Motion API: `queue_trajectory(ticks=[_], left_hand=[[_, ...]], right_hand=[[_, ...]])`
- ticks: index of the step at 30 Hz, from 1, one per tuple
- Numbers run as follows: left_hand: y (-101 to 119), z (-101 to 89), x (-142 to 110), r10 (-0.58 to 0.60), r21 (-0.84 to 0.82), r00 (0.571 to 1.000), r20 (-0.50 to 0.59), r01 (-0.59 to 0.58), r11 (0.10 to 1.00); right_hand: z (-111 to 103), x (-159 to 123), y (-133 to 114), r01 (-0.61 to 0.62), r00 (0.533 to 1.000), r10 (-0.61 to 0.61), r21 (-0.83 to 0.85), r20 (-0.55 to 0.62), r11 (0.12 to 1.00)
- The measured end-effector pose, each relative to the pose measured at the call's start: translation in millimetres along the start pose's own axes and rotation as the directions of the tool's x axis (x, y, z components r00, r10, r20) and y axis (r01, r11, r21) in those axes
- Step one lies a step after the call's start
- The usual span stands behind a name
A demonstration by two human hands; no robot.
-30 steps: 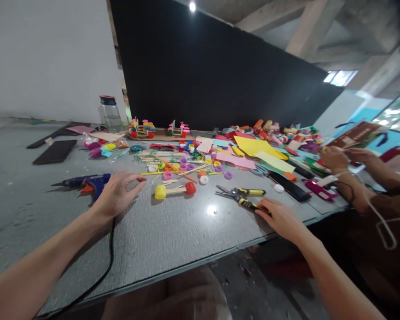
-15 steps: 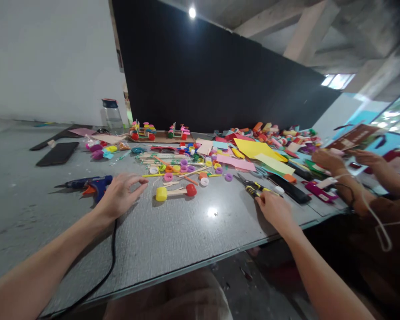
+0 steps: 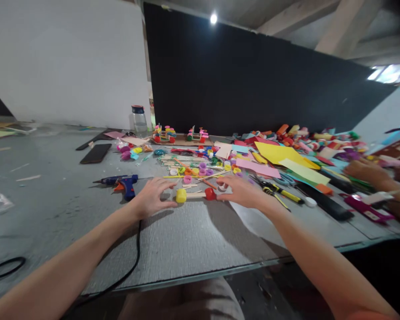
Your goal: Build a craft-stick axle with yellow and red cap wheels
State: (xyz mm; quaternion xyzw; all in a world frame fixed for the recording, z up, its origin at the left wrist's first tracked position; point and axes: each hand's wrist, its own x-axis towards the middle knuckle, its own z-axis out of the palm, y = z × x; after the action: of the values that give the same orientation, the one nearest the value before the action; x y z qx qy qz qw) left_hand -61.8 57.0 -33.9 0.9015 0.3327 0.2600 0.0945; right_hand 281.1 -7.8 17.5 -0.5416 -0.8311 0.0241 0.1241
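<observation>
On the grey table lies a small stick piece with a yellow bottle cap (image 3: 181, 195) at its left end and a red bottle cap (image 3: 210, 194) at its right end, joined by pale wooden sticks (image 3: 196, 195). My left hand (image 3: 155, 195) is beside the yellow cap, thumb and fingers apart. Close to the red cap is my right hand (image 3: 242, 191), its fingers spread in a curve; whether it touches the cap I cannot tell. A blue glue gun (image 3: 128, 186) rests left of my left hand. Pliers with yellow and black handles (image 3: 286, 194) lie right of my right hand.
Loose cap rings (image 3: 187, 179) and sticks lie behind the piece. Further back are small wheeled models (image 3: 164, 133), coloured paper (image 3: 283, 154) and a jar (image 3: 139, 121). A phone (image 3: 96, 153) lies left. A black cord (image 3: 137, 249) crosses the table. Another person's hand (image 3: 366, 172) is at the right.
My right hand has left the pliers and come over to the red cap. My left hand has moved nearer the yellow cap. The view has turned left.
</observation>
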Motion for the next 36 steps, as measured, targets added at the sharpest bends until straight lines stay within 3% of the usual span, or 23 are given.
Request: queue_trajectory(ticks=[5,17,22,26,29,31,36], left_hand=[[8.0,2.3,-0.5,-0.019,0.008,0.999,0.032,0.019,1.0],[27.5,7.7,-2.8,-0.022,-0.034,1.0,0.001,0.022,0.999],[26.4,1.7,-5.8,-0.034,-0.02,0.994,-0.108,0.033,0.999],[27.4,-6.9,-4.8,-0.055,0.011,0.977,-0.204,0.058,0.998],[27.1,-10.6,-4.6,-0.042,0.044,0.973,-0.226,0.053,0.998],[25.0,-11.2,-4.9,-0.022,0.068,0.975,-0.222,0.038,0.997],[16.7,-9.7,-5.9,-0.024,0.083,0.982,-0.188,0.04,0.996]], right_hand=[[13.7,23.3,-13.0,0.112,0.992,-0.115,0.046,0.06,0.993],[27.0,18.8,-9.7,0.171,0.985,-0.171,0.133,-0.01,0.976],[22.8,9.9,2.6,0.117,0.974,-0.076,0.19,-0.212,0.975],[19.2,7.1,24.5,0.018,0.903,0.077,0.216,-0.423,0.976],[19.6,9.1,39.3,-0.036,0.862,0.14,0.217,-0.488,0.976],[21.2,10.7,43.4,-0.049,0.865,0.144,0.206,-0.48,0.977],[26.7,13.8,34.9,0.0,0.924,0.06,0.158,-0.376,0.987]])
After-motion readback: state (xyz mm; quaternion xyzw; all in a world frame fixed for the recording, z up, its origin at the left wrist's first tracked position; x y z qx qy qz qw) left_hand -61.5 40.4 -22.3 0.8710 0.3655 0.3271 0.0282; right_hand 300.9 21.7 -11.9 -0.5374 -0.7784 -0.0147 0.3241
